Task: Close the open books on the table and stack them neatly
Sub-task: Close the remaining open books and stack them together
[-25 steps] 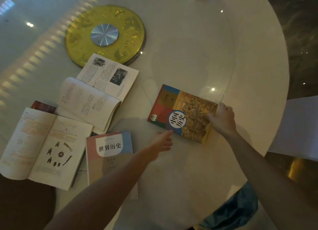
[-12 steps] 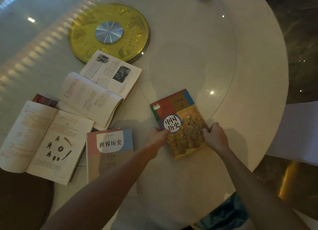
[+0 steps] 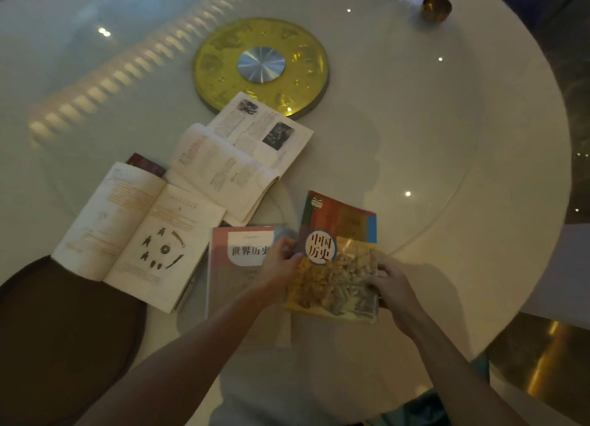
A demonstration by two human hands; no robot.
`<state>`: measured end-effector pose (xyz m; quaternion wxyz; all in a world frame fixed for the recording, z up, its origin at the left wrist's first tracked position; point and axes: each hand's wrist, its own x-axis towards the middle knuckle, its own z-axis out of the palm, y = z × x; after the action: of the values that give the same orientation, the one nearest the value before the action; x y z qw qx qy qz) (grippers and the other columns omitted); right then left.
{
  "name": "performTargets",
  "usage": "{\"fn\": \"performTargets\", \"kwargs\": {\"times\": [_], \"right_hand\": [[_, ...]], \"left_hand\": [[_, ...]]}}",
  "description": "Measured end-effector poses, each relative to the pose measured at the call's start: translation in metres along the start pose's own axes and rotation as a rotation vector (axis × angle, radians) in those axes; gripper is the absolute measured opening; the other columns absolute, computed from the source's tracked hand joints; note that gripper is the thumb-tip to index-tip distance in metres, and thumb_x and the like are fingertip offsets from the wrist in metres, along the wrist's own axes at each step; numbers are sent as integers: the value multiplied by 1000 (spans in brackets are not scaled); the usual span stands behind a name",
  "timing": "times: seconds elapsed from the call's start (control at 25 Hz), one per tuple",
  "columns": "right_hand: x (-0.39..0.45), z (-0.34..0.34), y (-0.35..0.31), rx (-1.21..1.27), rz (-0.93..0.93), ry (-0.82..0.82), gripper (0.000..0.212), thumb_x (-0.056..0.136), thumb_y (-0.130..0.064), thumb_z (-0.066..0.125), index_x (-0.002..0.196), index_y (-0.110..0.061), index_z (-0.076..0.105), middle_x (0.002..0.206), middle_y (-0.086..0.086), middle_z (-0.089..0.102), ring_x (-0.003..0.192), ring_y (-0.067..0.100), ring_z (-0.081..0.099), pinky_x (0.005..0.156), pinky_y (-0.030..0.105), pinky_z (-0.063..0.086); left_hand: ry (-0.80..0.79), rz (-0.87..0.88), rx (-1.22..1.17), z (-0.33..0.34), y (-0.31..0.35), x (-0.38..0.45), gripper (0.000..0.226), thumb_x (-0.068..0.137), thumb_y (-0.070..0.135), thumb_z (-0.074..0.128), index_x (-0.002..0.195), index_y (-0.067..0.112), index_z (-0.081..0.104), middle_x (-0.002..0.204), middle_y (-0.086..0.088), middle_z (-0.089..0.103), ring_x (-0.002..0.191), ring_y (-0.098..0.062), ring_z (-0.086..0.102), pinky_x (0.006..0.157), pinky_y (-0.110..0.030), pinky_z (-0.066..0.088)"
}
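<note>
**Closed book in both hands, stacking step under way**

The table (image 3: 447,138) carries two open books (image 3: 140,234) toward its left edge, not yet closed; a closed pink-covered book (image 3: 238,266) lies near the front edge; the colourful closed book (image 3: 338,259) is gripped by the left hand (image 3: 277,272) at its left side and the right hand (image 3: 389,285) at its lower right corner, just beside the pink one; judged next: square it on top.
</note>
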<state>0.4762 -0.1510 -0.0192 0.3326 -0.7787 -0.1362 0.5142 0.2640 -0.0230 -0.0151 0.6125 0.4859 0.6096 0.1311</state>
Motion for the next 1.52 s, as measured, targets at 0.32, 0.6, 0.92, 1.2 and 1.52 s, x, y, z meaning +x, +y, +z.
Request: {"fn": "performTargets", "kwargs": {"times": [0.32, 0.6, 0.92, 1.2, 1.52], "right_hand": [[-40, 134, -6, -126, -76, -187, 16, 95, -28, 63, 104, -24, 75, 94, 1, 82, 83, 24, 79, 65, 45, 64], [-54, 173, 9, -440, -94, 15, 32, 99, -32, 61, 95, 0, 66, 89, 18, 71, 84, 39, 70, 70, 57, 58], [-63, 227, -27, -836, -236, 394, 41, 87, -25, 70, 116, 0, 54, 116, 20, 57, 103, 42, 58, 73, 42, 46], [-69, 298, -75, -984, -507, 332, 57, 91, -33, 63, 140, -7, 54, 136, 14, 57, 125, 35, 56, 103, 45, 47], [-65, 387, -79, -213, 172, -119, 15, 97, -20, 64, 86, -11, 65, 87, 1, 66, 82, 17, 64, 73, 38, 57]], "left_hand": [[195, 5, 23, -130, -68, -39, 14, 95, 1, 63, 108, 6, 63, 96, -7, 71, 89, -20, 67, 65, -21, 50], [148, 68, 261, -166, -94, -36, 24, 91, 13, 66, 113, 10, 76, 98, -1, 76, 89, -15, 70, 74, -31, 59], [225, 177, 253, -267, -80, -2, 26, 95, 22, 67, 118, 13, 73, 116, 0, 68, 91, -4, 64, 73, -9, 46], [469, 205, 266, -366, -71, 28, 36, 95, 21, 66, 130, 12, 64, 129, -8, 63, 111, -20, 64, 87, -28, 53], [489, -24, 409, -442, -93, 72, 84, 89, 50, 67, 154, 9, 33, 154, -18, 45, 138, -37, 47, 109, -59, 45]]}}
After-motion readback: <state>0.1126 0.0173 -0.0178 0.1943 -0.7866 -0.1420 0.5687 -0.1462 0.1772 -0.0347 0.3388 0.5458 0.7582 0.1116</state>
